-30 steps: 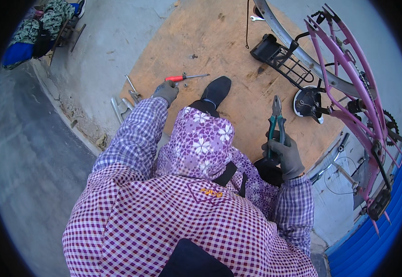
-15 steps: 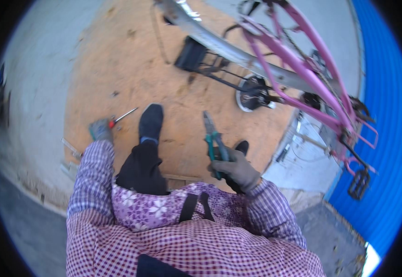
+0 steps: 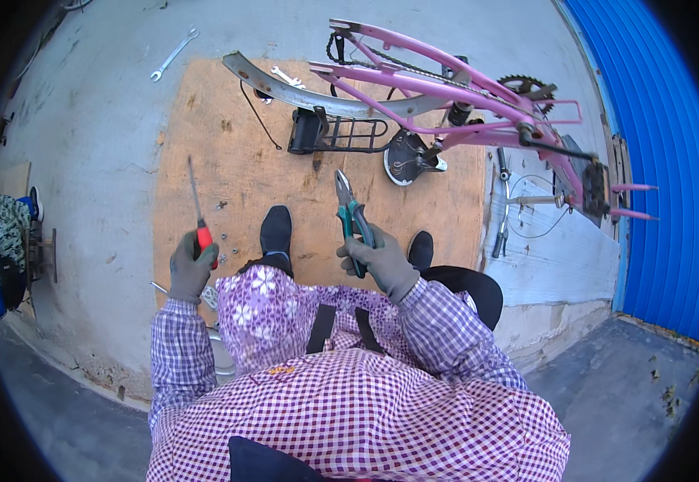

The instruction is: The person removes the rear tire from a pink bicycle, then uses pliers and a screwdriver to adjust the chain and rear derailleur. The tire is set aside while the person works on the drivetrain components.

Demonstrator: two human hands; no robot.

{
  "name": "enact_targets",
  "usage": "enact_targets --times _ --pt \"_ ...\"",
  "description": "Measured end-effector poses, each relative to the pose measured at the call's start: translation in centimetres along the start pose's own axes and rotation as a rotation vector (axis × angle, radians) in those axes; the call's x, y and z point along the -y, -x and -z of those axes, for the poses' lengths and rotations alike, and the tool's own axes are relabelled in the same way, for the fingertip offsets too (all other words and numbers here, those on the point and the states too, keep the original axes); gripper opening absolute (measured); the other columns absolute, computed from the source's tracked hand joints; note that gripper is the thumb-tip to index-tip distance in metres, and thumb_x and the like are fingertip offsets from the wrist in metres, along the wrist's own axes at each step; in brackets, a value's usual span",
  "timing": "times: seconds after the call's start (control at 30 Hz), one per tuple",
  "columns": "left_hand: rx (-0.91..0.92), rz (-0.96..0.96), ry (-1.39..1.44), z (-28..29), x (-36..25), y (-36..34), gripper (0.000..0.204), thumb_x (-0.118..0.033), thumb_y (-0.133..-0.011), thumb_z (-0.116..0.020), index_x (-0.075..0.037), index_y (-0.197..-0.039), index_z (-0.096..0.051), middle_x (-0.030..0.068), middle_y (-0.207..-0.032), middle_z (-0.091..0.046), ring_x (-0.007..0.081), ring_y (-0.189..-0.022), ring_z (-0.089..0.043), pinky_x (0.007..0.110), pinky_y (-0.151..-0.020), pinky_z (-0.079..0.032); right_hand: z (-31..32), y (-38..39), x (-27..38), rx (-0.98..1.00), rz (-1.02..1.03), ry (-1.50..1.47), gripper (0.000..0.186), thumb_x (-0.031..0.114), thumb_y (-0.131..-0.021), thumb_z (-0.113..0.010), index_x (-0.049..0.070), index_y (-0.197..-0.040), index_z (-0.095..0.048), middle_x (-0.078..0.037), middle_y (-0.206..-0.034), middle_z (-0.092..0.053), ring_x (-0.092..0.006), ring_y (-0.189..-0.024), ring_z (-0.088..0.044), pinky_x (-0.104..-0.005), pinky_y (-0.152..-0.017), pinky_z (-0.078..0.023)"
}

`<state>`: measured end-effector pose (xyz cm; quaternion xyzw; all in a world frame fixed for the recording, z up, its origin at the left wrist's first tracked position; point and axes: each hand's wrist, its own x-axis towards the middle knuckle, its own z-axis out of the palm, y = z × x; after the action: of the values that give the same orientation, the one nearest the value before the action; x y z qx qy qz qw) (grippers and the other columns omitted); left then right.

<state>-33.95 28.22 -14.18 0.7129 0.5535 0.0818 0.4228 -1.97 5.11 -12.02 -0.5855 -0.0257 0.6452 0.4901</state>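
Observation:
In my left hand [image 3: 191, 271], gloved in grey, is a screwdriver [image 3: 204, 235] with a red handle; its thin shaft points up and away over the wooden board. My right hand [image 3: 387, 263], gloved too, grips a pair of pliers [image 3: 344, 189] by its green and black handles. The plier jaws point away from me and look closed, with nothing between them. Both tools are held above the brown board [image 3: 229, 177], on either side of my left shoe [image 3: 275, 230]. Small metal parts [image 3: 221, 206] lie on the board near the screwdriver.
A pink bicycle frame [image 3: 478, 90] stretches across the upper right. Beneath it lie a grey mudguard [image 3: 325, 101], a black rack [image 3: 357, 133] and a round black part [image 3: 404, 157]. Handlebars [image 3: 503, 205] rest on a pale sheet. One wrench [image 3: 174, 55] lies far left; a blue corrugated wall [image 3: 662, 161] bounds the right.
My left hand has picked the screwdriver up from the board and raised it. The pliers stay in my right hand. My view has shifted, showing the bicycle frame more fully.

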Motion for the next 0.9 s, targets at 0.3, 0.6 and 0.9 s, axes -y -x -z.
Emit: enact_targets --times 0.3,0.6,0.9 --pt "0.251 -0.477 -0.098 -12.3 -14.9 1.4 0.038 -0.02 -0.087 -0.077 -0.002 -0.12 -0.068 0.0188 -0.103 -0.071 0.0326 -0.088 -0.072 0.042 -0.079 -0.057 -1.8 -2.8 -2.9 0.179 0.118 -0.176 0.066 0.057 -0.092 -0.074 0.002 -0.127 -0.059 -0.006 -0.096 -0.067 -0.0138 -0.076 -0.067 -0.0294 -0.066 -0.056" --pt "0.894 -0.164 0.294 -13.3 -13.5 1.7 0.032 -0.01 -0.093 -0.072 -0.003 -0.123 -0.065 0.004 -0.109 -0.065 0.0118 -0.098 -0.061 0.03 -0.087 -0.052 -1.0 -3.7 -6.0 0.084 -0.02 -0.195 0.053 0.05 -0.099 -0.068 0.002 -0.12 -0.064 -0.009 -0.101 -0.07 -0.0163 -0.076 -0.069 -0.0301 -0.065 -0.059" --pt "0.445 0.316 0.624 -13.7 -9.6 1.5 0.038 -0.023 -0.098 -0.071 0.004 -0.124 -0.066 0.0091 -0.108 -0.07 0.0145 -0.094 -0.067 0.031 -0.083 -0.055 0.6 -4.5 -7.3 0.093 -0.101 -0.39 0.047 0.031 -0.103 -0.058 -0.002 -0.137 -0.051 -0.019 -0.112 -0.069 -0.0292 -0.099 -0.073 -0.0438 -0.088 -0.062"
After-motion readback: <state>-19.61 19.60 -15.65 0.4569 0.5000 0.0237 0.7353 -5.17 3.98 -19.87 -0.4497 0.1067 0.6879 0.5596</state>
